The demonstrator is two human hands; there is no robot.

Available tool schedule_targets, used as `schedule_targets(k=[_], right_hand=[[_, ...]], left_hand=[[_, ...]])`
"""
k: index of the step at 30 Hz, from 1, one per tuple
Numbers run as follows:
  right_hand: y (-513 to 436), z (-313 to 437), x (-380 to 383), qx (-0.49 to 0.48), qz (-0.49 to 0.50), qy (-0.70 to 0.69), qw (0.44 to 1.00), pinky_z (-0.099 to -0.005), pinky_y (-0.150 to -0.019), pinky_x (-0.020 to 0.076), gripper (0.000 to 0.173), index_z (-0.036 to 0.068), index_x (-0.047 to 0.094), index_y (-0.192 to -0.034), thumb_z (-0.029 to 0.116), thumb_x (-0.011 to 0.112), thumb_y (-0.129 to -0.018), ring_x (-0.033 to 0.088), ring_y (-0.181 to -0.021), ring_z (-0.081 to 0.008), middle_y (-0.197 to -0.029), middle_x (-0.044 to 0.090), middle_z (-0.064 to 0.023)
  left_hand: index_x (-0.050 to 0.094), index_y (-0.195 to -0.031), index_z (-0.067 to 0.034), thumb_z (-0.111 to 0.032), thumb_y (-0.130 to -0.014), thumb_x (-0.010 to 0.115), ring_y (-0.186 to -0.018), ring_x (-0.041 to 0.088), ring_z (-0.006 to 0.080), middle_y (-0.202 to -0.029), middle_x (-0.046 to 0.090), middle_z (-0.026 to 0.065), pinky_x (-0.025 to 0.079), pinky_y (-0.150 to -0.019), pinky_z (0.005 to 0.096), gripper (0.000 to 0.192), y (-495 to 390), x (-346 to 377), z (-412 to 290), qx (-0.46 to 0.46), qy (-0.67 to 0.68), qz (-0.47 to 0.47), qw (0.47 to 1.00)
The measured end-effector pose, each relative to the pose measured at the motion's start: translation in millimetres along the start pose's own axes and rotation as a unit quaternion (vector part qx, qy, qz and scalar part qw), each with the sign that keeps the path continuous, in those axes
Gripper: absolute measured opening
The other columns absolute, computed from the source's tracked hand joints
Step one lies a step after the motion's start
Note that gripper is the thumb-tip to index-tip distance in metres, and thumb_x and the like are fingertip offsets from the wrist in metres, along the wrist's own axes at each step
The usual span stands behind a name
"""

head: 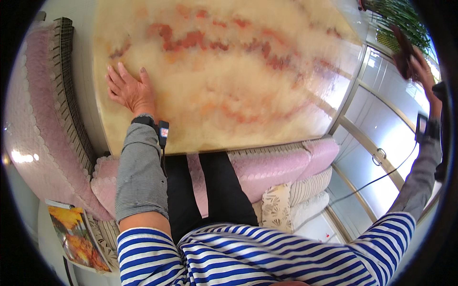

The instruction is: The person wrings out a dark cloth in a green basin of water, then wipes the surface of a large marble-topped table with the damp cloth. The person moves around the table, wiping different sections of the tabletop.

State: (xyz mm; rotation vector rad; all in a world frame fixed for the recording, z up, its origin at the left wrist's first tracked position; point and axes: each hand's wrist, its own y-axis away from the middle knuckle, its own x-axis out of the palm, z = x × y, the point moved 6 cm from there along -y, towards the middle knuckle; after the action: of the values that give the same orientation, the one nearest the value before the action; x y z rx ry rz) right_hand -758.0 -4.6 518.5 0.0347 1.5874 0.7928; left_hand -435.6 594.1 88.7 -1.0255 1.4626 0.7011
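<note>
My left hand (133,91) lies palm down on a polished table top (222,78) with a cream, orange and red marbled pattern. Its fingers are a little apart and hold nothing. Far to the right, my right hand (422,68) is raised beyond the table's edge, gripping a dark reddish-brown object (403,53). That object is blurred, so its kind is unclear. Both forearms wear grey sleeves. A strap with a small device (163,133) sits on the left wrist, and another device (421,127) on the right.
Pink-covered sofa seats (272,164) run along the near edge, with cushions (277,207) on them. Another pink sofa section (43,89) stands left. Metal-framed glass doors (379,143) are at right, crossed by a black cable (375,180). A green plant (404,21) fills the upper right.
</note>
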Motion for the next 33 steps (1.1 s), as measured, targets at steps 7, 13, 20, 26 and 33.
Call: schedule_targets(k=[7, 13, 20, 26, 33], right_hand=[[-98.7, 291.3, 235.0, -0.310, 0.161, -0.164, 0.923, -0.0400, -0.079, 0.0557, 0.042, -0.001, 0.058, -0.127, 0.032, 0.055, -0.101, 0.067, -0.098, -0.0231, -0.106, 0.069, -0.0125], [-54.8, 446.3, 441.5, -0.329, -0.049, 0.020, 0.943, -0.0487, -0.078, 0.0563, 0.050, 0.010, 0.046, -0.143, 0.014, 0.054, -0.094, 0.067, -0.099, -0.0395, -0.117, 0.063, -0.0203], [-96.7, 395.0, 424.4, -0.315, -0.077, 0.003, 0.946, -0.0502, -0.079, 0.0545, 0.046, 0.010, 0.046, -0.135, 0.020, 0.062, -0.093, 0.064, -0.099, -0.0424, -0.114, 0.061, -0.0193], [-121.4, 204.4, 396.0, -0.209, -0.145, -0.016, 0.967, -0.0524, -0.080, 0.0508, 0.054, 0.014, 0.047, -0.145, 0.027, 0.062, -0.096, 0.061, -0.098, -0.0444, -0.110, 0.058, -0.0220], [-134.8, -85.6, 385.2, -0.091, -0.238, 0.050, 0.966, -0.0503, -0.103, 0.0440, 0.058, 0.006, 0.046, -0.145, 0.013, 0.063, -0.090, 0.052, -0.119, -0.0484, -0.131, 0.051, -0.0315]], left_hand=[[0.043, -0.147, -0.011, -0.046, -0.093, 0.061, -0.146, 0.028, 0.0375, -0.160, 0.033, 0.0158, 0.021, -0.114, 0.0574, 0.067, 0.1, -0.9, -1.0, -0.001, 0.009, 0.003, 1.000], [0.043, -0.147, -0.011, -0.042, -0.091, 0.064, -0.147, 0.028, 0.0376, -0.160, 0.033, 0.0163, 0.021, -0.115, 0.0576, 0.069, -1.1, 1.6, 0.5, 0.004, 0.018, 0.007, 1.000], [0.044, -0.147, -0.011, -0.040, -0.090, 0.064, -0.146, 0.030, 0.0374, -0.160, 0.034, 0.0146, 0.024, -0.114, 0.0576, 0.067, 1.2, 0.1, 1.8, -0.005, 0.004, -0.004, 1.000], [0.046, -0.146, -0.012, -0.036, -0.091, 0.063, -0.145, 0.034, 0.0348, -0.158, 0.038, 0.0132, 0.026, -0.114, 0.0552, 0.063, -1.1, -4.8, 0.9, 0.004, -0.011, -0.028, 1.000], [0.045, -0.146, -0.011, -0.033, -0.091, 0.062, -0.147, 0.032, 0.0346, -0.158, 0.038, 0.0138, 0.025, -0.116, 0.0541, 0.062, -1.9, -6.2, -1.2, 0.007, -0.003, -0.019, 1.000]])
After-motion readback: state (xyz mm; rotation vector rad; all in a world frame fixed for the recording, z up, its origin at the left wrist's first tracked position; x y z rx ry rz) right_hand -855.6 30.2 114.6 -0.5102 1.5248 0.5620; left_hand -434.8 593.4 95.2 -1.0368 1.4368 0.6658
